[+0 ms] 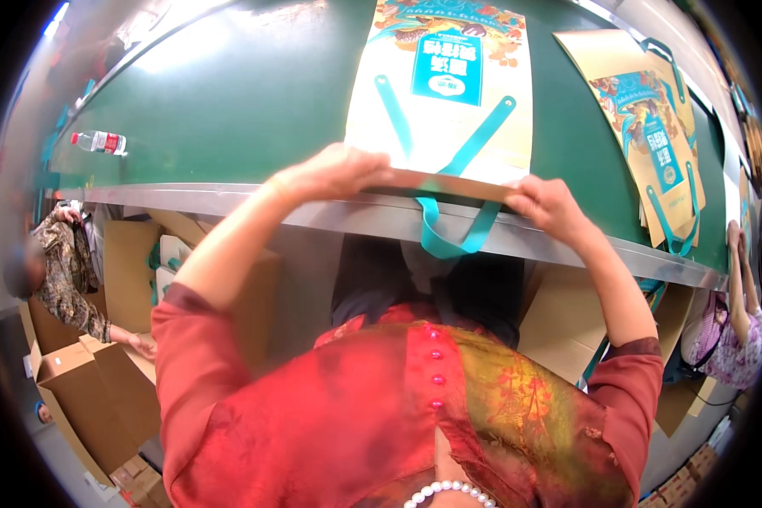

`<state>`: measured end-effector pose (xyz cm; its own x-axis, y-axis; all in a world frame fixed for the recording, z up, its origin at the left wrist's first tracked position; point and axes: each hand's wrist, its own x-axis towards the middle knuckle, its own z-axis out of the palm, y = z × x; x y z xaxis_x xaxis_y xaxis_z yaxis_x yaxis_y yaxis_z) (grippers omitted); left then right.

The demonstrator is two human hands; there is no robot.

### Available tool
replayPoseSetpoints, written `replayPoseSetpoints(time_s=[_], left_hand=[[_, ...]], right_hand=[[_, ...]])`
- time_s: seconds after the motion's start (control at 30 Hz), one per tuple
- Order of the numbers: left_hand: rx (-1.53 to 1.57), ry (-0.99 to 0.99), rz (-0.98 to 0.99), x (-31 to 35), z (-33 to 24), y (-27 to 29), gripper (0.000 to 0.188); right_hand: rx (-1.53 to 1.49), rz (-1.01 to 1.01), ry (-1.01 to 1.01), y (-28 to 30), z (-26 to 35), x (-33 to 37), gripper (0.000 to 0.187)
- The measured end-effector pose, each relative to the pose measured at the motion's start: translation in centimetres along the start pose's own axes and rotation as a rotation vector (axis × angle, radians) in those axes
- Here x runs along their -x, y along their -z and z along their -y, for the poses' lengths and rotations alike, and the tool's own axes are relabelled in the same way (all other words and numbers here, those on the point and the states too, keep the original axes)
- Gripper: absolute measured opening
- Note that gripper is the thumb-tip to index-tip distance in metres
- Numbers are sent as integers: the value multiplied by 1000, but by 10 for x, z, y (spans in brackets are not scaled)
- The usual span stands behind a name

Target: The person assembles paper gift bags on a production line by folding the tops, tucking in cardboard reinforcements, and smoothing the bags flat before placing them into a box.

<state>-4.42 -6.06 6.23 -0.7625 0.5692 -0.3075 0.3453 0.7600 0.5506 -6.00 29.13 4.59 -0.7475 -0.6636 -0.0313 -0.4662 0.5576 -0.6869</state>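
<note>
A flat paper gift bag (440, 127), cream with a teal panel and colourful print, lies on the green table with its mouth edge toward me. My left hand (340, 173) is closed on the left corner of that edge. At the right corner, my right hand (547, 203) pinches the same edge. One teal ribbon handle (486, 135) rests in a V on the bag's face. Another teal ribbon loop (459, 244) hangs down over the table's metal edge. The bag's underside is hidden.
To the right lies a pile of similar bags (652, 144) with teal handles. A small bottle (100, 142) lies on its side at the left of the table (220, 110). Cardboard boxes (102, 398) stand below on the left, beside a co-worker's arm (80, 305). Another person's arms (741, 271) reach in at far right.
</note>
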Motion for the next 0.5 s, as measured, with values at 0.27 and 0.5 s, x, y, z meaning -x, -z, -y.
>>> replayPoseSetpoints(time_s=[0.27, 0.5], left_hand=[[249, 142, 93, -69, 28, 42, 31], [296, 161, 30, -60, 39, 25, 39]], right_hand=[[-420, 110, -428, 20, -44, -65, 31], [-267, 32, -335, 12, -50, -52, 29]])
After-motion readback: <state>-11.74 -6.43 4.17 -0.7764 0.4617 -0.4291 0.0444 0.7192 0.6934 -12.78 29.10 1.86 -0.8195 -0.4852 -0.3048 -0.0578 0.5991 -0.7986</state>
